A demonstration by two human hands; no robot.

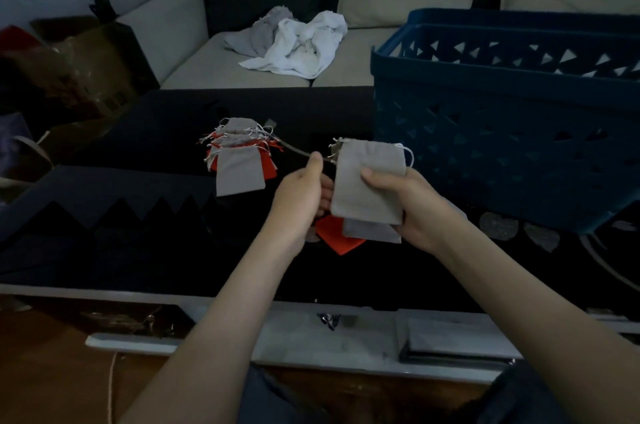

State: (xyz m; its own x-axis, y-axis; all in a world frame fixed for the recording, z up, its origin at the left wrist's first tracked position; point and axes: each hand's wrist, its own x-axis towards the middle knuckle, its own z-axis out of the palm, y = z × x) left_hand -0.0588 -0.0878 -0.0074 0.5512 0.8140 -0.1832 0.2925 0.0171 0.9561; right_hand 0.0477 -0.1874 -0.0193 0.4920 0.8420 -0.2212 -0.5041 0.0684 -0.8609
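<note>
Pinching a drawstring (294, 149) at centre frame, the left hand (304, 195) holds it taut from a grey pouch (367, 181), which the right hand (398, 205) clasps with curled fingers above the dark worktop (138, 250). Too hard a tug could snap the cord or yank the pouch loose. A careless sweep might scatter the stack of pouches (239, 163) just left.

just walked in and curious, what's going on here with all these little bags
A person is sorting small drawstring pouches at a black table. The right hand holds a grey pouch while the left hand pinches its cord, drawn out to the side. A stack of grey and orange pouches lies on the table just beyond the hands. A blue basket stands at the right.
</note>
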